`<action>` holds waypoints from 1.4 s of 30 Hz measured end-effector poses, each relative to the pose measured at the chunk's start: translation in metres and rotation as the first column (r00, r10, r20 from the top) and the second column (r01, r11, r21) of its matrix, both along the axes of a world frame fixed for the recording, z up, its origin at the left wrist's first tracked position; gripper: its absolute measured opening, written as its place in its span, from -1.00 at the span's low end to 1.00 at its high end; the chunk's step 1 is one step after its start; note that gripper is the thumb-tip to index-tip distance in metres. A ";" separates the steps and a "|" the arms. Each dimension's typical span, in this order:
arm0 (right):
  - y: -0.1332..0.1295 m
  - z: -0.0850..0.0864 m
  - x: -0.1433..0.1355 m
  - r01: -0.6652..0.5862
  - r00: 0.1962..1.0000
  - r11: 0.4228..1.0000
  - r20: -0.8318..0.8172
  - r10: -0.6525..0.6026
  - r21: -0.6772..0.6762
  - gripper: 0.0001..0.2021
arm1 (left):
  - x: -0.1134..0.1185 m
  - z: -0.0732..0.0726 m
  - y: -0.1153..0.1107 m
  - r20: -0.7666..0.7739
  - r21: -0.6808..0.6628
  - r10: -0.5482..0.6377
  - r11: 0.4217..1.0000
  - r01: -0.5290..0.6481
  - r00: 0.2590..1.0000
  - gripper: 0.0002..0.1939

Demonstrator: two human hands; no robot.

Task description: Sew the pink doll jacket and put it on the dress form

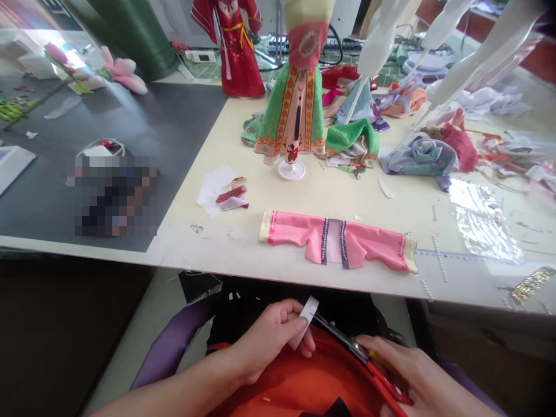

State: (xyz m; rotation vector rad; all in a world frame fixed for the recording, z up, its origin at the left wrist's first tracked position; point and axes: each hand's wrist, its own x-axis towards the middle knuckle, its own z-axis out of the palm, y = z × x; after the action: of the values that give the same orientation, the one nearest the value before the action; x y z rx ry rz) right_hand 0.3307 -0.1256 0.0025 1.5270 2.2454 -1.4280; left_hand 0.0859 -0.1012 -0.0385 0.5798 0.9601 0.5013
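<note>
Table [234, 237] part-pixelated, left grip [284, 327] pinching white strip [308, 309], right grip [402, 362] closed round scissors [359, 350], handles [384, 385] seemingly half-hidden

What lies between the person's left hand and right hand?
The head view shows scissors reaching from the right hand to the white strip in the left hand.

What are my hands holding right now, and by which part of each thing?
Your left hand pinches a small white strip by its lower part; your right hand holds scissors by their red handles.
</note>
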 end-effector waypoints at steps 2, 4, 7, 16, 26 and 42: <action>-0.001 -0.003 0.000 0.013 1.000 1.000 -0.023 -0.012 0.019 -0.47 | 0.000 0.000 0.000 -0.007 -0.002 0.000 1.000 0.000 1.000 -0.81; -0.002 -0.005 0.000 0.025 0.999 0.998 -0.038 -0.023 0.062 -0.49 | 0.000 -0.001 0.000 -0.007 -0.001 -0.003 1.000 0.003 1.000 -0.81; -0.005 -0.007 0.000 0.029 0.999 0.992 -0.032 -0.025 0.123 -0.53 | 0.000 -0.001 0.000 -0.011 0.006 -0.005 1.000 0.005 1.000 -0.81; -0.007 -0.011 0.002 0.024 1.000 0.989 -0.001 -0.024 0.148 -0.55 | -0.001 -0.001 -0.001 -0.013 0.019 -0.008 1.000 0.008 1.000 -0.81; -0.001 -0.010 0.000 0.033 0.999 0.995 -0.030 -0.030 0.093 -0.60 | 0.001 -0.002 0.000 -0.029 0.014 -0.015 1.000 0.015 0.999 -0.82; -0.004 -0.019 0.005 -0.026 0.998 0.972 -0.043 0.037 0.232 -0.64 | 0.000 -0.003 0.000 -0.029 0.018 -0.027 0.999 0.028 0.999 -0.78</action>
State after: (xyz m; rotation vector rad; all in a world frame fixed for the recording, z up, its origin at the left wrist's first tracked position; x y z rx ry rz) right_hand 0.3359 -0.1291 -0.0165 1.5242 2.5288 -1.2428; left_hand 0.0858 -0.1008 -0.0418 0.6177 0.9747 0.4785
